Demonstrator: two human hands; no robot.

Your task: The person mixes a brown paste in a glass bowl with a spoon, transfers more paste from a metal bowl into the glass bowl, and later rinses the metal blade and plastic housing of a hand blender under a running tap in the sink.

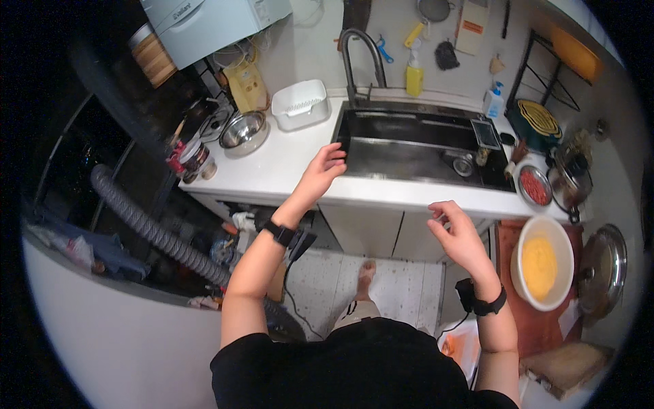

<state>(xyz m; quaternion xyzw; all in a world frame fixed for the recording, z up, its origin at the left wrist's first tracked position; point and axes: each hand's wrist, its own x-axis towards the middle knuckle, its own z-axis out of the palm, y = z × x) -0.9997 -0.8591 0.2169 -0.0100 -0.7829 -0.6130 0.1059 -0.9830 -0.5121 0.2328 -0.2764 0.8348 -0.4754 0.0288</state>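
Note:
My left hand [323, 171] hovers over the front left edge of the dark sink [393, 158], with its fingers apart and nothing in them. Over the floor in front of the cabinet doors [365, 225], my right hand [456, 236] is loosely curled, thumb and fingers apart, and also holds nothing. To its right, a white bowl [518, 286] with yellow, floury-looking contents [539, 268] rests on a reddish-brown board or surface [511, 327]. A metal bowl of small red pieces [535, 187] stands on the counter beyond it.
Left of the sink are a white draining basket [301, 107] and a steel bowl [244, 132]. A gooseneck faucet [352, 66] rises behind the sink. At the right stand a steel pot [571, 189] and a glass lid [603, 271]. A ribbed grey hose [158, 230] crosses the left side.

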